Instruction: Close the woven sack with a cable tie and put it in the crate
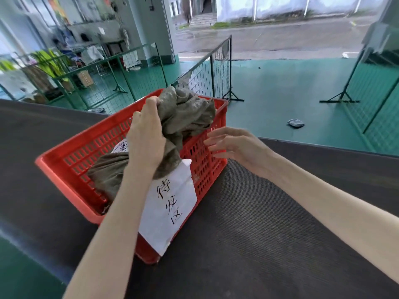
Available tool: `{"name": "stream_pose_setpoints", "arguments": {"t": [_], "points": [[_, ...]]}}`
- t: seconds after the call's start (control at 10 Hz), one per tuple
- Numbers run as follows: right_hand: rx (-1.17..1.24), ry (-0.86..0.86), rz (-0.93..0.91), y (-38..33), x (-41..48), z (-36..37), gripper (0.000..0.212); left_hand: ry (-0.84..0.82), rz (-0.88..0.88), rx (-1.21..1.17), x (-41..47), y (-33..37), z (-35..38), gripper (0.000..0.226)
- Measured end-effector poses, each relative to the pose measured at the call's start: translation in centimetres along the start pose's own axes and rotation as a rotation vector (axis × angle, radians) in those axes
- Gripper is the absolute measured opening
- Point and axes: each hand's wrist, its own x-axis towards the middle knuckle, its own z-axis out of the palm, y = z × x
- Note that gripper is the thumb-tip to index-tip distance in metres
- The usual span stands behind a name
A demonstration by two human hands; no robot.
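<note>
In the head view, a red crate (pixel 71 160) is seen on a dark ribbed bench (pixel 259 223), set at a slant to the person. The woven sack (pixel 190 113), grey-green and crumpled, is already partly down inside the crate. Its fat lower part (pixel 108 171) lies low in the near left of the crate, and its bunched neck sticks up and away over the far rim, so its long line runs from near left to far right. The neck is gripped by the left hand (pixel 146 139), which is clenched round the cloth just below the loose top. The right hand (pixel 235 145) is kept loose with its fingers spread, just outside the right wall of the crate and holding nothing. No cable tie can be made out on the neck; it may be hidden under the left hand. A white paper sheet (pixel 170 203) with black writing is draped over the near corner of the crate. The sack is nearest the left hand, and it probably only has to be pushed down and let go. The neck could catch on the far rim if it is dropped as it stands.
</note>
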Motion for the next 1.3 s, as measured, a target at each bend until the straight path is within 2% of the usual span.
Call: {"name": "stream_pose_setpoints", "arguments": {"t": [0.1,0.2,0.3,0.4,0.5,0.6,0.7,0.8,0.9,1.0,1.1,1.2,1.3], "points": [[-0.045,0.048,0.021,1.0,-0.3,0.2,0.022,-0.109,0.197,0.275,0.8,-2.5,0.5,0.050],[-0.050,0.072,0.041,1.6,-0.8,0.3,0.020,-0.289,0.287,0.358,0.6,-4.2,1.3,0.041],[-0.039,0.102,0.064,1.8,-1.5,0.2,0.019,-0.664,0.172,0.261,-0.7,-5.7,2.5,0.038],[-0.035,0.105,0.077,2.0,-2.4,-0.1,0.018,-0.901,-0.169,-0.025,-2.1,-6.5,3.0,0.025],[-0.050,0.099,0.090,2.2,-3.7,-0.5,0.018,-1.024,-0.416,-0.233,-3.0,-5.2,1.3,0.018],[-0.079,0.107,0.105,2.6,-5.0,-0.8,0.018,-1.134,-0.400,-0.276,-3.1,-5.8,0.8,0.015],[-0.095,0.124,0.116,3.2,-6.2,-1.2,0.019,-1.135,-0.432,-0.304,-3.2,-6.7,0.5,0.020],[-0.087,0.140,0.123,3.7,-7.3,-1.5,0.019,-1.011,-0.526,-0.413,-3.5,-6.0,0.0,0.024],[-0.082,0.164,0.119,4.5,-8.8,-2.0,0.017,-0.846,-0.649,-0.467,-3.7,-4.7,0.5,0.040],[-0.064,0.147,0.120,5.2,-10.8,-2.9,0.020,-0.609,-0.610,-0.430,-4.2,-3.2,0.8,0.046],[-0.043,0.137,0.117,5.8,-12.5,-4.0,0.024,-0.395,-0.559,-0.448,-6.0,-1.0,0.8,0.040],[-0.035,0.138,0.103,5.7,-14.0,-4.6,0.024,-0.244,-0.520,-0.412,-8.3,1.4,0.2,0.032],[-0.019,0.152,0.112,6.2,-15.7,-5.3,0.024,-0.235,-0.466,-0.466,-11.0,4.6,0.0,0.030]]}}
